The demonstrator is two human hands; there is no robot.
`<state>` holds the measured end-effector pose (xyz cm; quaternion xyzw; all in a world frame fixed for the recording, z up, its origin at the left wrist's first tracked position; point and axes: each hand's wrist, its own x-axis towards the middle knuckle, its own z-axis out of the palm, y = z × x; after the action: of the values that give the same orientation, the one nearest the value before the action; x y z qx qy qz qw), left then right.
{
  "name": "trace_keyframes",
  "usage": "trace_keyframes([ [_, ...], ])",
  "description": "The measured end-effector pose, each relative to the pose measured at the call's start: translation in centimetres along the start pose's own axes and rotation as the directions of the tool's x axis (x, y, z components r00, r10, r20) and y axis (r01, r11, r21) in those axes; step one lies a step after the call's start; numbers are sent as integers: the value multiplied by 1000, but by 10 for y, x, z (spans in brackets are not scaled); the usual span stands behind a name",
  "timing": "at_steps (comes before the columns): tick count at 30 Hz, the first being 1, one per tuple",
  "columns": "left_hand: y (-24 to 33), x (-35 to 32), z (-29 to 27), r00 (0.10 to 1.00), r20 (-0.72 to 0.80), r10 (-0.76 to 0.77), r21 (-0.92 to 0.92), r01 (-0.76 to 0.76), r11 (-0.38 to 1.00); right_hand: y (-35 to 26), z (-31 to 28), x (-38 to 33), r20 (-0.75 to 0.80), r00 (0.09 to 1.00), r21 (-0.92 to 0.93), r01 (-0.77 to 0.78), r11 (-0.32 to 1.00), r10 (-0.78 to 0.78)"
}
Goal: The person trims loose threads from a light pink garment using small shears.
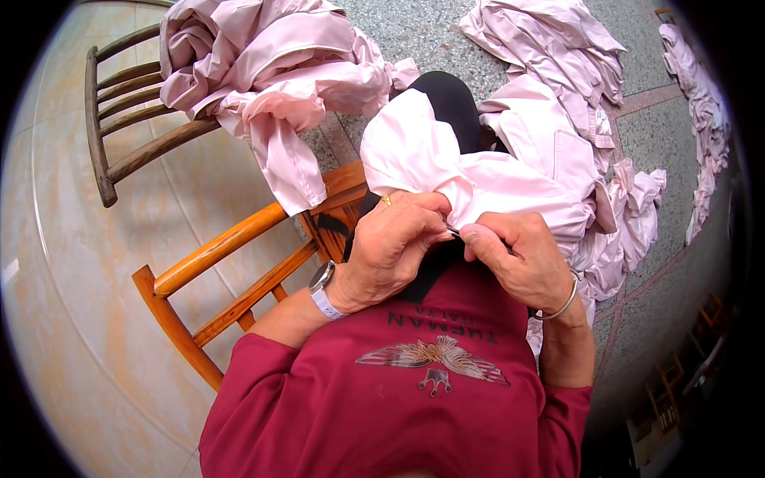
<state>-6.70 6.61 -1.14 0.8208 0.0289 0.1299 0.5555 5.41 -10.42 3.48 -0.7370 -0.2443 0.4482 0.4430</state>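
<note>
A pale pink garment (518, 183) lies bunched over my lap and knees. My left hand (398, 243) is closed, pinching a bit of the garment between thumb and fingertips. Close beside it, my right hand (522, 251) is also closed, its thumb pressed on a small dark thin object (453, 232). Only the tip of that object shows, so its kind cannot be made out. It meets the pinched cloth between my two hands.
A heap of pink garments (271, 56) covers a wooden chair (100, 119) at the far left. An orange-brown wooden chair (219, 247) stands at my left. More pink garments (550, 48) lie at the far right, with a further row (701, 119) near the right rim.
</note>
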Motion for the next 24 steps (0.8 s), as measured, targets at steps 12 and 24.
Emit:
trace_keyframes([
  [12, 0, 0, 1, 999, -9, 32, 22, -32, 999, 9, 4, 25, -13, 998, 208, -50, 977, 54],
  [24, 0, 7, 1, 993, 104, 58, 34, -62, 997, 16, -10, 38, -330, 936, -81, 99, 992, -120],
])
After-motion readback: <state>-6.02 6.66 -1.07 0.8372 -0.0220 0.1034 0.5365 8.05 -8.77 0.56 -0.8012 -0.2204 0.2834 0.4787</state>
